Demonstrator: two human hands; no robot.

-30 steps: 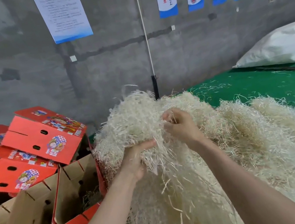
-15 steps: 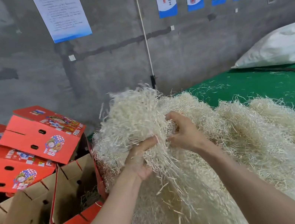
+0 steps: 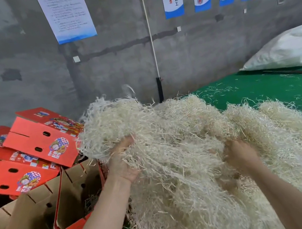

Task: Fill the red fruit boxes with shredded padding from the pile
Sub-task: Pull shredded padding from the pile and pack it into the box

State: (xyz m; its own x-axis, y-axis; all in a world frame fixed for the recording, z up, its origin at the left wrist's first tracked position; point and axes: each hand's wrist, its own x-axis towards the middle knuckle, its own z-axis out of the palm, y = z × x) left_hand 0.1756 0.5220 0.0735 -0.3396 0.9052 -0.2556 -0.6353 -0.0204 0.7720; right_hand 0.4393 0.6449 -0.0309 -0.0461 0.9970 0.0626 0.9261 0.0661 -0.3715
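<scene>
Shredded padding (image 3: 182, 149) lies heaped along the left end of the green table (image 3: 282, 92), spilling over its near edge, and both your hands are buried in it. Your left hand (image 3: 121, 165) is closed under a raised tuft at the pile's left edge, thumb up, with strands hanging across the palm. Your right hand (image 3: 238, 154) is pressed into the middle of the heap; its fingers are hidden by the strands, so I cannot tell whether it grips or only steadies. Beside the table's left end, below your left forearm, stand open red fruit boxes (image 3: 75, 203), a little padding already dark in their bottoms, and closed printed boxes (image 3: 38, 141) are stacked behind them.

The step looks like tearing a handful free. The strands tangle, so hold the bulk down with your right hand while your left lifts, or you will likely drag half the heap off the table. Take a modest clump, carry it low over the nearest open box, and press it into the corners
</scene>
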